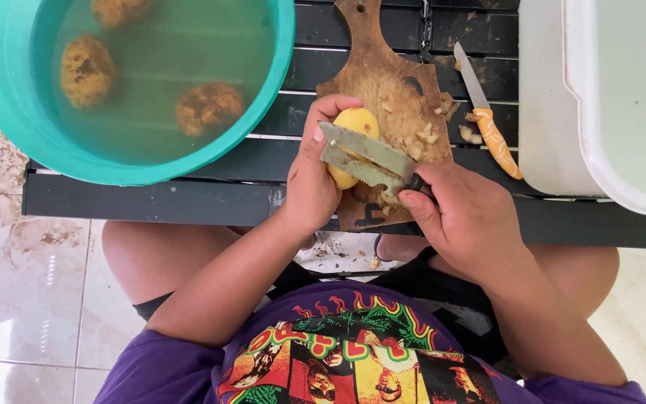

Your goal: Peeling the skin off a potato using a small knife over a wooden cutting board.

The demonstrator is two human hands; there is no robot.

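— Head view first: where is the potato (356, 129) sitting relative to the hands?

— It is lying in the left hand (314, 179), gripped between the thumb on top and the fingers curling underneath, just above the near end of the wooden cutting board (383, 82). Most of its yellow flesh is showing peeled.

— And the right hand (466, 221)?

— It is clenching the dark handle of a metal peeler (364, 155), whose slotted blade is lying flat across the potato, touching its surface.

— How are the arms lying?

— Both forearms are reaching forward from the body over the bare knees, converging at the board. The left wrist is bending inward; the right hand is angling its knuckles up and to the left.

— What is sitting around them?

— A teal basin (9, 112) of water is standing to the left on the dark slatted table (151, 198), with three unpeeled potatoes (87, 71) lying submerged in it. A knife with an orange handle (487, 120) is resting right of the board among peel scraps. A white tub (555, 97) is filling the right edge.

— Any labels or signs?

— Only a dark mark on the board's near end, too small to tell.
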